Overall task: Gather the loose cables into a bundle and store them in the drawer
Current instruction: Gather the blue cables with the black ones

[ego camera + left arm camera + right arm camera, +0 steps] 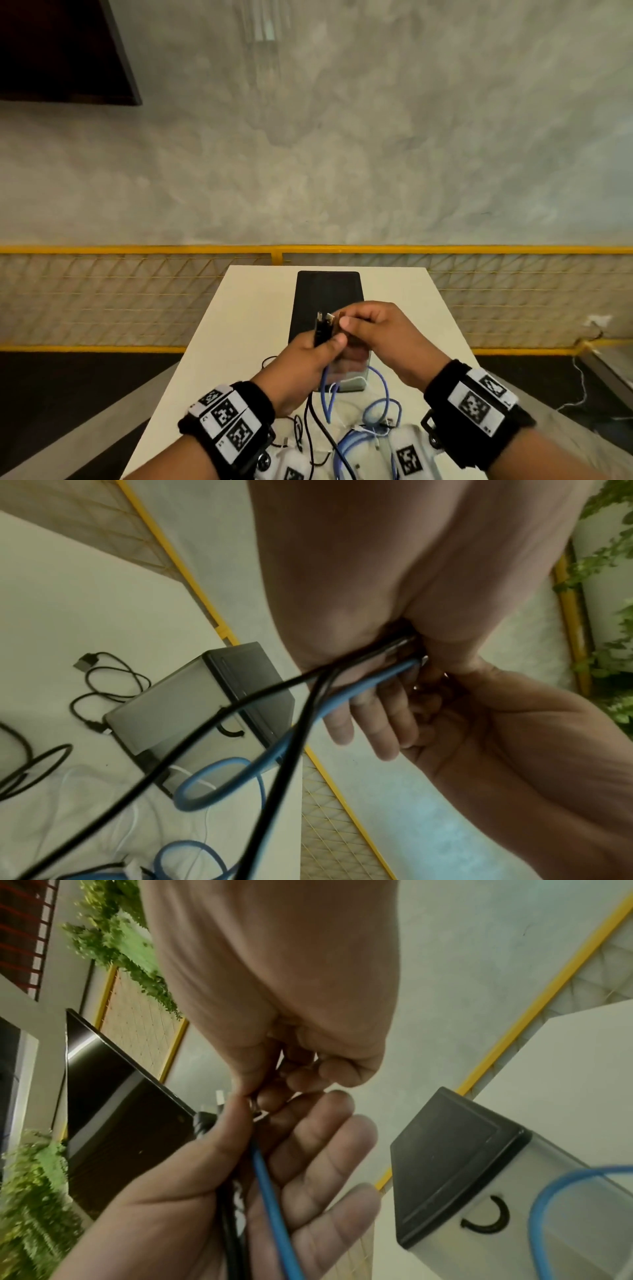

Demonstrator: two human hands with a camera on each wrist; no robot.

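My left grip (310, 356) pinches the black and blue cables (274, 750); my right grip (380, 329) pinches their plug ends above the counter (239, 325)

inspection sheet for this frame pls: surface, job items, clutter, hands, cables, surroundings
Surface: white table, cables spread over its near end.
Job's things: black cables and blue cable gathered by their ends above the table; drawer unit, dark top, translucent front with a handle, looks closed.
Clutter: nothing seen.
Grippers: left hand grips the cable ends; right hand pinches a connector at the same bunch.
Cables: thin black USB cable lies loose left of the drawer unit; blue loops and a white cable lie on the table.
Surroundings: yellow mesh fence, grey floor beyond, green foliage.
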